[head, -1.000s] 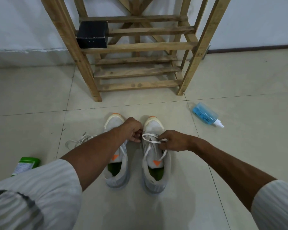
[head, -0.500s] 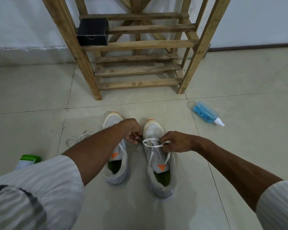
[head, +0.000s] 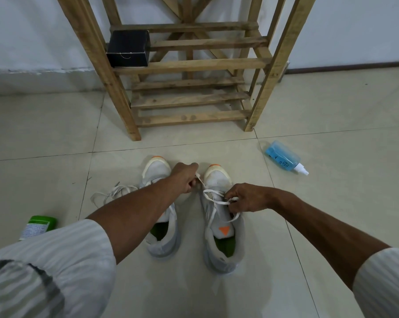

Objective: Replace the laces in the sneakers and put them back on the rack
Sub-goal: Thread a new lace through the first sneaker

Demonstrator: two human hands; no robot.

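Note:
Two white sneakers with orange toe tips and green insoles stand side by side on the tiled floor. On the right sneaker (head: 219,228) a white lace (head: 211,196) crosses the lower eyelets. My left hand (head: 184,177) pinches one end of that lace, pulled up and to the left between the two toes. My right hand (head: 245,198) grips the other end beside the shoe's right edge. My left forearm lies across the left sneaker (head: 164,230) and hides its middle. A loose white lace (head: 112,193) lies on the floor to its left.
The wooden shoe rack (head: 189,99) stands against the wall right behind the sneakers, a black box (head: 127,48) on an upper slat. A blue spray bottle (head: 284,158) lies on the floor at the right. A green container (head: 36,227) lies at the left.
My left hand has drawn its lace end farther up and left, tightening the lace. The right sneaker has shifted a little to the right. My view has drifted slightly.

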